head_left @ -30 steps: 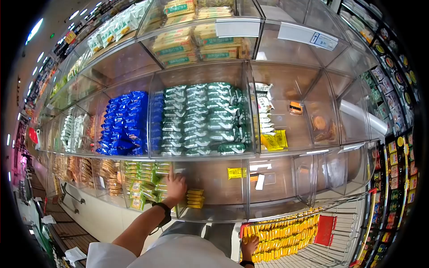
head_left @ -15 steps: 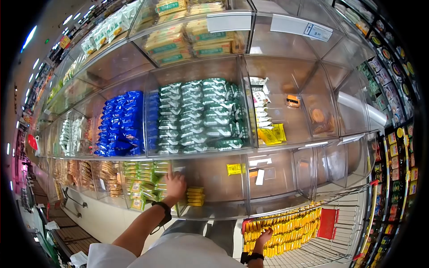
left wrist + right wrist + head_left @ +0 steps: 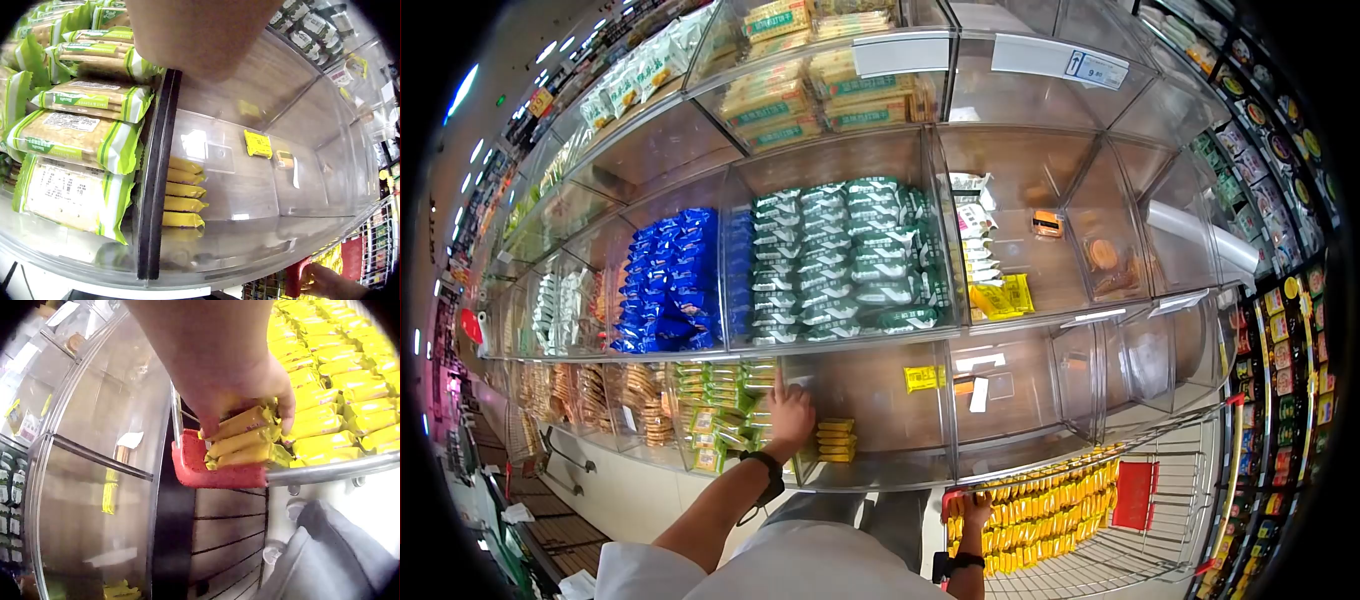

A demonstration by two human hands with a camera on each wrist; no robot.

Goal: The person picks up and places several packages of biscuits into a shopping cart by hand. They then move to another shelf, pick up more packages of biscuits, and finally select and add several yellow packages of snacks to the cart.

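My right hand [image 3: 244, 387] reaches down into the shopping cart. Its thumb and fingers grip a few yellow snack packets [image 3: 240, 440] at the cart's red corner piece [image 3: 219, 476]. Long rows of the same packets [image 3: 1050, 525] fill that end of the cart. On the lower shelf, my left hand [image 3: 791, 415] rests at the clear bin divider, one finger pointing forward along it. Green-wrapped biscuit packs [image 3: 75, 140] lie left of the black-edged divider [image 3: 159, 181]. To its right stands a short row of yellow packets [image 3: 183, 203] in the front corner.
A single yellow packet [image 3: 924, 378] and a white card [image 3: 979, 394] lie farther right on the lower shelf. Above are bins of blue packets [image 3: 668, 280] and dark green packets [image 3: 830, 260]. Clear bin walls and the cart's metal frame [image 3: 1180, 470] border the work area.
My right hand lifted over the packets in the cart, then came back to the near left corner and took hold of some. My left hand stayed at the divider.
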